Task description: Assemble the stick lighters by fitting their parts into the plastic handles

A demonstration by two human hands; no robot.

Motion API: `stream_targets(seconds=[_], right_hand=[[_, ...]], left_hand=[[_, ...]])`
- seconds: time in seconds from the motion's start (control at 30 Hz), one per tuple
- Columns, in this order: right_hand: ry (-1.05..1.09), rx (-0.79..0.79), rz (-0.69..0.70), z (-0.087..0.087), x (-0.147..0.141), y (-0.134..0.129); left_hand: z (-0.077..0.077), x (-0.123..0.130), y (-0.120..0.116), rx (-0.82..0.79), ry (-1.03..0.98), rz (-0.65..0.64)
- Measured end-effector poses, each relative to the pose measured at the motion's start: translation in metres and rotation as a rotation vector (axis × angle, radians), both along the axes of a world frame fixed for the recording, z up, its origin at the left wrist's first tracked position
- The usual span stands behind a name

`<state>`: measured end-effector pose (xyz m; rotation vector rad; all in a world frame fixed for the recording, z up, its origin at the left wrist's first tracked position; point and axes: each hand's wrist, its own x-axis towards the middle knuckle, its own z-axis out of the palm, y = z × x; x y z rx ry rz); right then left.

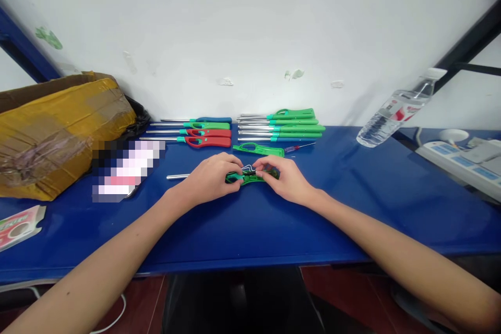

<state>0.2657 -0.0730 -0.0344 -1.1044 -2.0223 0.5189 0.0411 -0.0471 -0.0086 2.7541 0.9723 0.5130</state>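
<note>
An opened green lighter [250, 178] with a long metal tube lies on the blue table between my hands, its inner parts and a thin white wire showing. My left hand [215, 176] is closed round its tube end and trigger part. The fingers of my right hand [282, 176] pinch at the inner parts near the handle's other end. Just behind is a loose green half shell [258, 149], and beside that a small screwdriver [299, 148] with a purple and red handle.
Red, green and blue lighters [209, 141] lie in a row at the back, with several green ones [299, 128] stacked to their right. A taped box [66, 135] and blurred phone [131, 169] are left; a tilted water bottle [395, 112] and power strip [465, 162] right.
</note>
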Motion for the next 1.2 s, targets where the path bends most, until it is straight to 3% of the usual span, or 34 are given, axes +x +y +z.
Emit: stream_targets(seconds=[0.27, 0.5, 0.7, 0.87, 1.03, 1.2], right_hand=[[-0.041, 0.024, 0.02, 0.0, 0.001, 0.001], [-0.28, 0.233, 0.058, -0.004, 0.005, 0.001], [-0.384, 0.29, 0.07, -0.003, 0.004, -0.001], [-0.437, 0.366, 0.033, -0.003, 0.003, 0.001], [-0.309, 0.358, 0.012, -0.003, 0.004, 0.0], [-0.123, 0.181, 0.006, 0.001, 0.001, -0.001]], left_hand=[[-0.003, -0.003, 0.005, -0.009, -0.025, -0.068], [-0.002, -0.009, 0.008, -0.003, 0.029, -0.095], [0.003, -0.015, 0.01, -0.062, 0.06, -0.144], [0.006, -0.018, 0.013, -0.064, -0.038, -0.156], [0.009, -0.018, 0.013, -0.053, -0.133, -0.133], [0.004, -0.017, 0.013, -0.027, -0.123, -0.123]])
